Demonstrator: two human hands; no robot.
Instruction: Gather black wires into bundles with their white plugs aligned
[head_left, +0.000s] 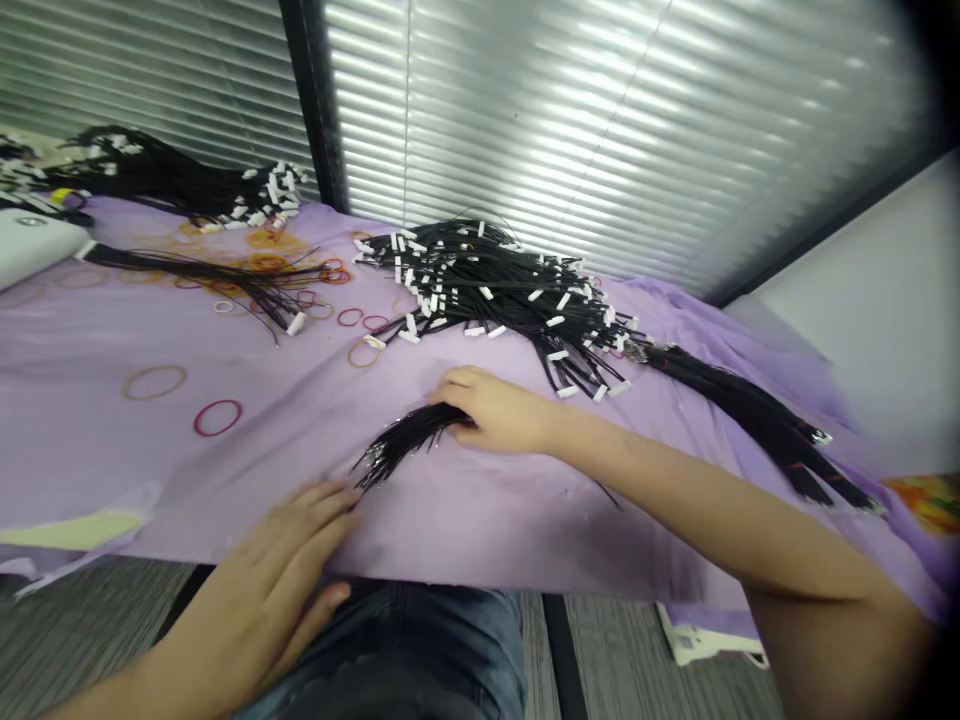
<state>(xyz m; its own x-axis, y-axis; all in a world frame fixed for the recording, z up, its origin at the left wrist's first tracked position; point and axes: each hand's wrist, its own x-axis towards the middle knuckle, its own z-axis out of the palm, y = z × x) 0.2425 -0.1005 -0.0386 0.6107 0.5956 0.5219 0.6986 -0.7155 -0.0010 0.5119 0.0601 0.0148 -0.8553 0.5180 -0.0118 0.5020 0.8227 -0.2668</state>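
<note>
"What's in the right hand [491, 412]?"

"A bunch of black wires [405, 437], at the centre of the frame, low over the purple-covered worktop [525, 545]. The fingers are closed around one end; the other fans out toward the lower left."

"And the left hand [289, 560]?"

"Lower left, blurred. Its fingers are stretched out and loose, thumb apart, nothing in its grasp that I can see. The fingertips are right by the wire tips; I can't tell if they touch."

"What's around them?"

"A heap of black cables with white connectors [495, 280] just above centre, dark tied bundles [739, 395] at the right, and a red rubber band [240, 412] left of the wires."
</note>
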